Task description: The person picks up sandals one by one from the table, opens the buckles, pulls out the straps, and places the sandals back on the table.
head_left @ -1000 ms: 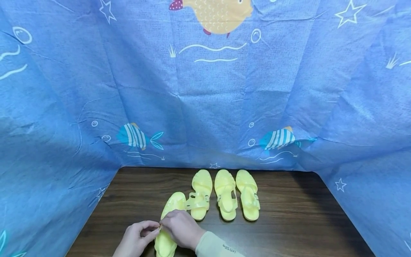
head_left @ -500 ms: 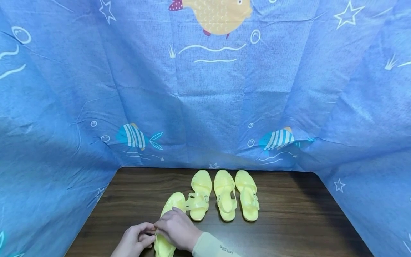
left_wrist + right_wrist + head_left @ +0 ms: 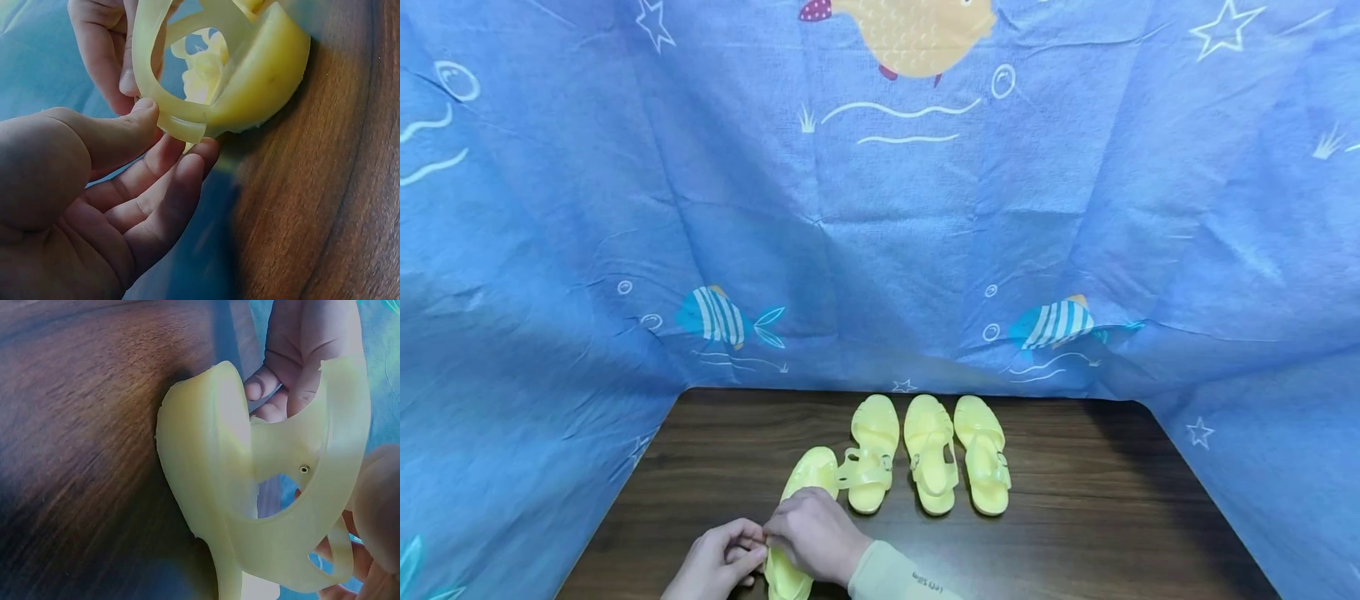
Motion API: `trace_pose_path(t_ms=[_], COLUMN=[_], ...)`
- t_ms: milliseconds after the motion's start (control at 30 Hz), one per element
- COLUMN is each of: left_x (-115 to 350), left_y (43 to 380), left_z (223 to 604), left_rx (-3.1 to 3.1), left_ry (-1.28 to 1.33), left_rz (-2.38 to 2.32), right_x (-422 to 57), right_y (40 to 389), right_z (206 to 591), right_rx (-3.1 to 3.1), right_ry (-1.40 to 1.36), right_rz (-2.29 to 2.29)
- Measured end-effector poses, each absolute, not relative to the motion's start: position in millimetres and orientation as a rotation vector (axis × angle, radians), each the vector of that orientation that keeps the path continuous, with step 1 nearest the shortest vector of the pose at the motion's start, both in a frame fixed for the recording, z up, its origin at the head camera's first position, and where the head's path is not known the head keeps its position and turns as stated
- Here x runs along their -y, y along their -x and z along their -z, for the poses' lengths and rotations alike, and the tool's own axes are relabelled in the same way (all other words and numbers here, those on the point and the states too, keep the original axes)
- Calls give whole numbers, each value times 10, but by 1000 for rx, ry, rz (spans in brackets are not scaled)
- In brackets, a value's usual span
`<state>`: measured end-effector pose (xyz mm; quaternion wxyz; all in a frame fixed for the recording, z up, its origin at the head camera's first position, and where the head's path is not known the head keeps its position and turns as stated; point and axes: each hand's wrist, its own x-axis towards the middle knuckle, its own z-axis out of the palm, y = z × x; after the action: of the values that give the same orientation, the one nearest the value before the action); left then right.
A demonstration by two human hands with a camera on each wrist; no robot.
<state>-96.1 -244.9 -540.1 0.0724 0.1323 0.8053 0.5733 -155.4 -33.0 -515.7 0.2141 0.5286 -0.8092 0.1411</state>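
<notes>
Near the bottom of the head view, left of centre, I saw a yellow sandal [image 3: 812,471] on the dark wooden bench [image 3: 1075,500], its toe pointing up the frame. At its left side, the left hand [image 3: 718,554] pinched a strap [image 3: 181,128] of it between thumb and fingers. The right hand [image 3: 816,533], in a pale sleeve [image 3: 898,575], reached across from the right and gripped the strap just beside the left fingertips. On my right-wrist view, a small metal eyelet [image 3: 304,469] showed right of centre. Around the lower middle of the head view, three more sandals lay in a row: a first [image 3: 876,421] with its strap sticking out leftward, a second [image 3: 927,421] and a third [image 3: 979,423]. Blue fish-printed cloth [image 3: 887,192] filled the upper frame.
</notes>
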Motion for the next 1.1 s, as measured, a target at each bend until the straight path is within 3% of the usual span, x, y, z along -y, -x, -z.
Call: trace_pose_path(t_ms=[800,1100], left_x=[2529,2519], left_y=[982,991], left_z=[5395,5438], left_rx=[-2412,-2513], left_ry=[-370,-505], left_rz=[-1627,-1627], right_x=[376,364], right_y=[1523,1524], right_z=[4999,5014], right_rx=[2423,2460], right_ry=[-1509,-1513], right_rz=[-200,-87])
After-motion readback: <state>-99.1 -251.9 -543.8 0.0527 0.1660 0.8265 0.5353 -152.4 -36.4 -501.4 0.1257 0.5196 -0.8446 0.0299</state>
